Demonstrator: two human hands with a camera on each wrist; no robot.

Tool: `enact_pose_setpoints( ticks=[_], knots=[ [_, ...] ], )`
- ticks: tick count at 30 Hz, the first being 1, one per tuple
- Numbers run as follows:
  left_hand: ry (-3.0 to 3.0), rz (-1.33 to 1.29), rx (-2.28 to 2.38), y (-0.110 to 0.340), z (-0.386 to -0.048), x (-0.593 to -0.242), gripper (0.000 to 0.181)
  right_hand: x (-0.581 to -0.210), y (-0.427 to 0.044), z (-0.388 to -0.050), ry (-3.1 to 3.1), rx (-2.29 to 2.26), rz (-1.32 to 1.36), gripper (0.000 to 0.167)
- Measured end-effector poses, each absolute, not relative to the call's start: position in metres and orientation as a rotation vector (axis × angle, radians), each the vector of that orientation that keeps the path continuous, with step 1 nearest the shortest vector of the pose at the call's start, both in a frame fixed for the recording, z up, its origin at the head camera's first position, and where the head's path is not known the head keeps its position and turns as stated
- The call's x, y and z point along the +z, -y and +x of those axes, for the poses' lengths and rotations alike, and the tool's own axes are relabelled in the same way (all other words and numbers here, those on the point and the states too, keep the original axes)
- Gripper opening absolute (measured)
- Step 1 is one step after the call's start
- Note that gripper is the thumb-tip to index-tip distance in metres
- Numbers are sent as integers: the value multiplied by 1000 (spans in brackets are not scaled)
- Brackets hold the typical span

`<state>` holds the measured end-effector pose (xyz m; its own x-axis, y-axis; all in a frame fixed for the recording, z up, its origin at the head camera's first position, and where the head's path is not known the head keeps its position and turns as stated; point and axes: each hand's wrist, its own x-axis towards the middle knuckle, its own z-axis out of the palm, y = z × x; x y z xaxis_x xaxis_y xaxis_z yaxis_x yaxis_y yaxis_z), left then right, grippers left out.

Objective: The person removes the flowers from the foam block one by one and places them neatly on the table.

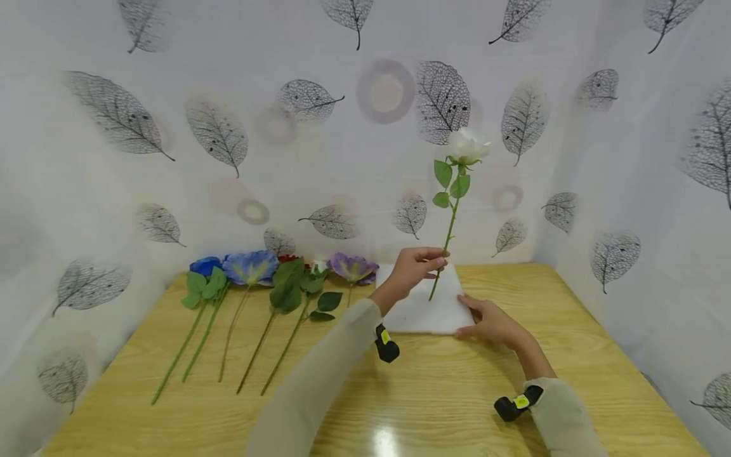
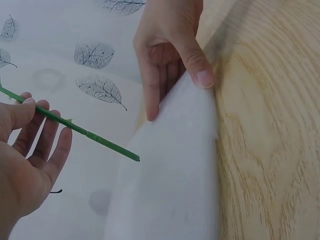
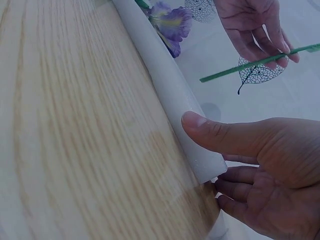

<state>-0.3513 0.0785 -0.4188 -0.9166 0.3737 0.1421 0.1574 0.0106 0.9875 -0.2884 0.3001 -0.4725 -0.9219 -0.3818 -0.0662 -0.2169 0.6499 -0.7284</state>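
Note:
In the head view, my left hand [image 1: 412, 271] pinches the green stem of an artificial white rose [image 1: 468, 148] between thumb and fingers. The flower stands upright, tilted slightly right, above a white foam slab [image 1: 407, 316]. Seen from the left wrist, the bare end of the stem [image 2: 112, 145] hangs in the air over the slab. My right hand [image 1: 492, 324] grips the slab's near right corner. In the right wrist view, the thumb [image 3: 220, 132] presses the slab's front edge and the other fingers curl by its side, partly hidden.
To the left lies a row of artificial flowers: two blue ones including a blue rose [image 1: 205, 265], a purple flower [image 1: 353, 269], and partly hidden red and white ones. Their stems point toward me on the wooden table [image 1: 457, 393]. A leaf-print curtain [image 1: 342, 165] surrounds the table.

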Motion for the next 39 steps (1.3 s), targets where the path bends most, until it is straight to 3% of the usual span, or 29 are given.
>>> enact_pose_setpoints(
  ticks=[19, 39],
  knots=[
    [-2162, 692, 2017, -40, -337, -417, 31, -475, -303, -286, -2666, -1115, -471, 97],
    [-2238, 655, 1998, -9, -331, -416, 33, -468, -299, -283, -2663, -1118, -483, 95]
  ],
)
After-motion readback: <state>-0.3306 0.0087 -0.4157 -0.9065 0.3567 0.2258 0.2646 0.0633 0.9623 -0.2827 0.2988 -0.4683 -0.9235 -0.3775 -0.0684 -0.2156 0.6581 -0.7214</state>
